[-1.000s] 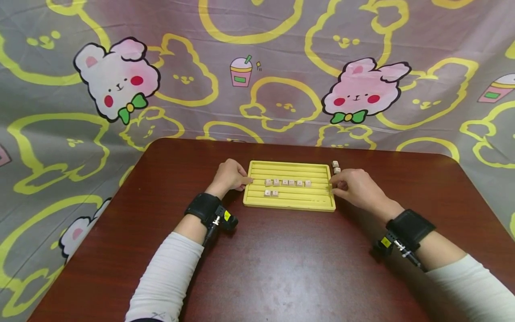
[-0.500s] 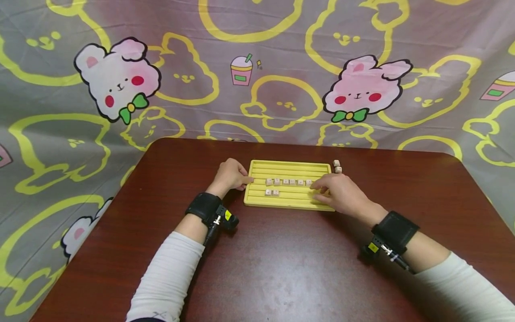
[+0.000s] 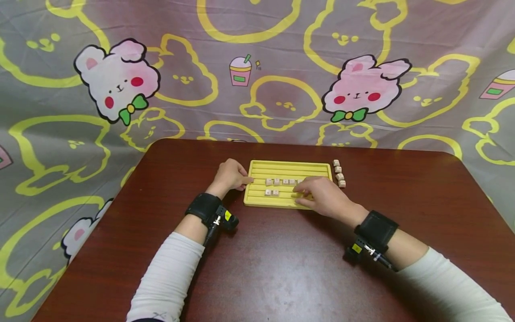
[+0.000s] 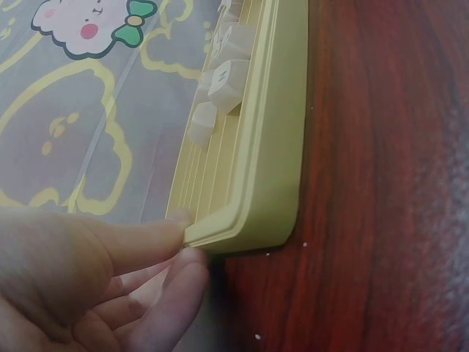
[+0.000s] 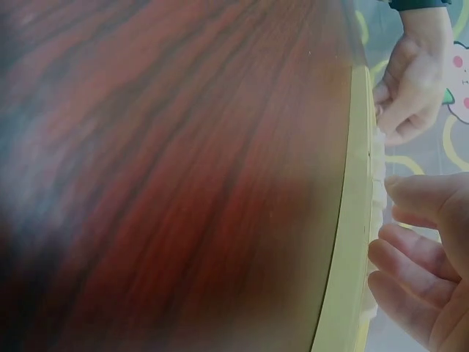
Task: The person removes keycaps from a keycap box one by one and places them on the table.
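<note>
A yellow ridged tray (image 3: 281, 202) lies on the table, with several small white lettered cubes (image 3: 276, 182) in a middle row and two more cubes (image 3: 275, 193) in a nearer row. My left hand (image 3: 228, 175) pinches the tray's left edge between thumb and fingers, as the left wrist view shows at the tray corner (image 4: 275, 169). Over the tray's right half hovers my right hand (image 3: 327, 197), hiding the right end of the middle row. Its fingers (image 5: 410, 257) are loosely bent and apart from the thumb in the right wrist view; nothing shows between them.
Several white cubes (image 3: 338, 170) stand in a column just right of the tray on the dark red-brown table (image 3: 281, 259). Behind the table's far edge hangs a grey cloth (image 3: 281, 58) with cartoon prints.
My right hand has moved left from the tray's right edge to over its right half, uncovering more cubes in the column beside the tray. The left hand has stayed in place.
</note>
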`<control>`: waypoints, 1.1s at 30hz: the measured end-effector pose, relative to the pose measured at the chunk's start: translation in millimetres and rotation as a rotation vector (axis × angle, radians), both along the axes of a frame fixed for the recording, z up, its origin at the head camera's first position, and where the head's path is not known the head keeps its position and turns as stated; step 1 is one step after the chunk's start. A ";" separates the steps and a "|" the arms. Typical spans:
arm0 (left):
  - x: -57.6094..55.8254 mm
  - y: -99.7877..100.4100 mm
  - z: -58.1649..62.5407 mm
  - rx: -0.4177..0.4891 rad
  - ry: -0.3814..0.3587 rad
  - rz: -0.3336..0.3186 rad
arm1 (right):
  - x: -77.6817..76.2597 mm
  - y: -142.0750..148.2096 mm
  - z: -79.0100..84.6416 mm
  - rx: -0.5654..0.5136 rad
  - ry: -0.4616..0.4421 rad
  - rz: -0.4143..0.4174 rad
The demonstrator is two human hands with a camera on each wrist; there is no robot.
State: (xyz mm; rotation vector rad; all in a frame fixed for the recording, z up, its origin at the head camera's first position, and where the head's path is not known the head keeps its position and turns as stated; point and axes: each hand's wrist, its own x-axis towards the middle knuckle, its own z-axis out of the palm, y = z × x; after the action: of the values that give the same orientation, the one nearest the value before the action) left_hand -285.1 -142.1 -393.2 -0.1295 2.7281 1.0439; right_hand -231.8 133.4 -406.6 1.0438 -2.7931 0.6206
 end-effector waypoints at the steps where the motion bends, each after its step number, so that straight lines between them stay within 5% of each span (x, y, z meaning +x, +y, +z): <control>1: 0.0 -0.4 0.0 0.003 0.001 -0.001 | 0.0 -2.3 -0.2 0.005 0.001 0.001; 23: -1.3 1.6 2.2 0.000 -0.039 0.026 | -8.6 -25.2 -8.6 -0.048 0.006 0.051; 33: -0.7 1.8 2.1 0.001 -0.040 0.027 | -13.4 -34.5 -10.2 -0.057 -0.037 0.008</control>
State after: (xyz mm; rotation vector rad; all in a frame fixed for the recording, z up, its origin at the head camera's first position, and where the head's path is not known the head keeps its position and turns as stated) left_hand -285.9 -140.4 -391.2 -0.1861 2.6969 1.0389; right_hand -245.2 98.9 -416.8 1.0446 -2.7862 0.7232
